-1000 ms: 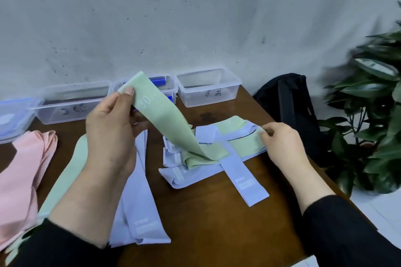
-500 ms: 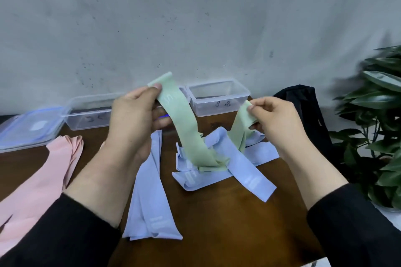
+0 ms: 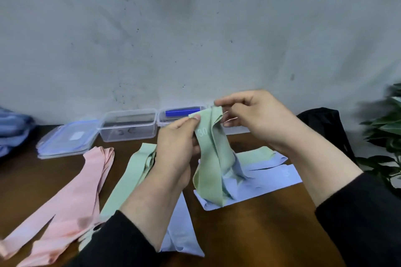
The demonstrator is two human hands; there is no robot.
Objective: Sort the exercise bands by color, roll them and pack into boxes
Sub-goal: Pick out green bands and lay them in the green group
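Left hand (image 3: 175, 147) and right hand (image 3: 258, 119) raised side by side above table (image 3: 249, 230). One band (image 3: 213, 158) hangs between them onto loose band heap (image 3: 260, 182) below right hand. Three band stacks (image 3: 71, 197) left of and under left hand. Boxes (image 3: 130, 124) and lids (image 3: 67, 138) behind, against wall (image 3: 195, 28).

Black bag (image 3: 321, 128), plant (image 3: 384, 134), wall (image 3: 195, 28)

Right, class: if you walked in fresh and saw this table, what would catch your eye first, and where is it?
First, the two hands, left hand and right hand, pinching the top of a pale green stretchy band marked 30, raised at centre over the brown wooden table. Left of them lie sorted strips: a pink band pile and a green band pile. Clear plastic boxes line the wall behind.
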